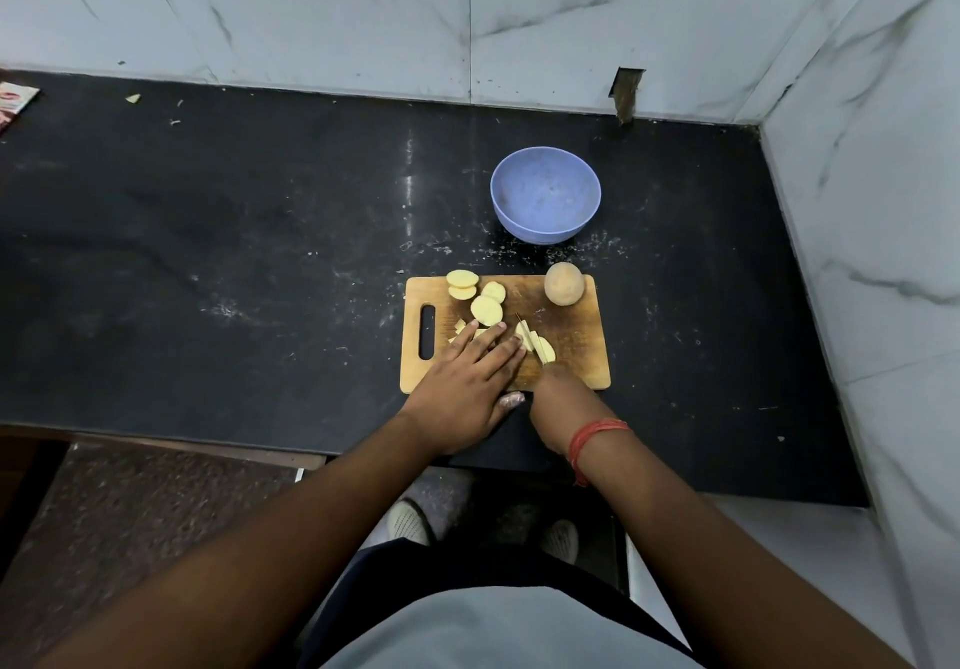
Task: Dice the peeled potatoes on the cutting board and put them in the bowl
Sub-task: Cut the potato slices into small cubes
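On the black tabletop (260,231) a wooden cutting board (576,356) carries round potato slices (487,310) at its far left and a whole potato (563,283) at its far right corner. The left hand (467,382) lies flat, fingers (506,351) straight, pressing cut pieces (540,347) near the board's middle. The right hand (558,398) grips a knife (524,330), its blade down among those pieces. A blue bowl (545,195) stands just beyond the board, apart from it.
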`<state>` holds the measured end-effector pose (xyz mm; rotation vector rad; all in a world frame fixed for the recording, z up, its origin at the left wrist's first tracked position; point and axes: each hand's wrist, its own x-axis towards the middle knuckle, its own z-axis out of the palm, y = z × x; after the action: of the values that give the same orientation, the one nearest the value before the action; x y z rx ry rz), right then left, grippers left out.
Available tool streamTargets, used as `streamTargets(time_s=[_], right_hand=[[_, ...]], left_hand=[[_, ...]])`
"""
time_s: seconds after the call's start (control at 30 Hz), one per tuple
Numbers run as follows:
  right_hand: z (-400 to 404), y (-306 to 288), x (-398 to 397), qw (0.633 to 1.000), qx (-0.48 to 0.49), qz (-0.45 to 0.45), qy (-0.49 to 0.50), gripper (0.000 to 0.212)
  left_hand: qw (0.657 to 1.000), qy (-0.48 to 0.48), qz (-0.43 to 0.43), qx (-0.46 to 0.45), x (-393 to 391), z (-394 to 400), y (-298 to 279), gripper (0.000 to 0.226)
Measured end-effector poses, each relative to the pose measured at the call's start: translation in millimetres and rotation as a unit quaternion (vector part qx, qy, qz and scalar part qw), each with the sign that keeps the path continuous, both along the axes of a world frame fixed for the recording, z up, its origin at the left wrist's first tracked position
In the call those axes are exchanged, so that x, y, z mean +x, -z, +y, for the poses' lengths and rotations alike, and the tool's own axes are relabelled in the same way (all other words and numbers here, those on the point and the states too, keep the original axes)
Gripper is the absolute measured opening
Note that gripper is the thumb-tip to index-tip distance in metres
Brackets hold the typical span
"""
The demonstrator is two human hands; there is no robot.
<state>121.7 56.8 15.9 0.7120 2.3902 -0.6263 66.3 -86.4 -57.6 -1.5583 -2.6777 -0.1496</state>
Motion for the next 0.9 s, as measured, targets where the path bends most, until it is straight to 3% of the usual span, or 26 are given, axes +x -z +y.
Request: streamTargets(time_s=[0.17, 0.3, 0.6, 0.9], right_hand=[[0.1, 0.0, 16.7, 0.998, 0.019, -0.005, -0.055, 0.031], [4.3, 3.1, 36.9, 0.998, 0.027, -0.052, -0.006, 0.036], [34.5, 2.2, 56.1, 0.998, 0.046, 0.007, -0.052, 0.024], [32.0, 0.0, 59.5, 0.998, -0.016, 0.055, -0.014, 0.019]], left_hand=[[1.0, -0.002, 0.001, -0.009, -0.6, -1.1, 0.4, 0.064], [1.0, -0.005, 0.004, -0.015, -0.1, -1.1, -0.9, 0.065], [0.999, 0.027, 0.017, -0.016, -9.8, 0.3, -11.2, 0.065], [0.997, 0.07, 0.017, -0.018, -31.9, 4.8, -25.5, 0.062]])
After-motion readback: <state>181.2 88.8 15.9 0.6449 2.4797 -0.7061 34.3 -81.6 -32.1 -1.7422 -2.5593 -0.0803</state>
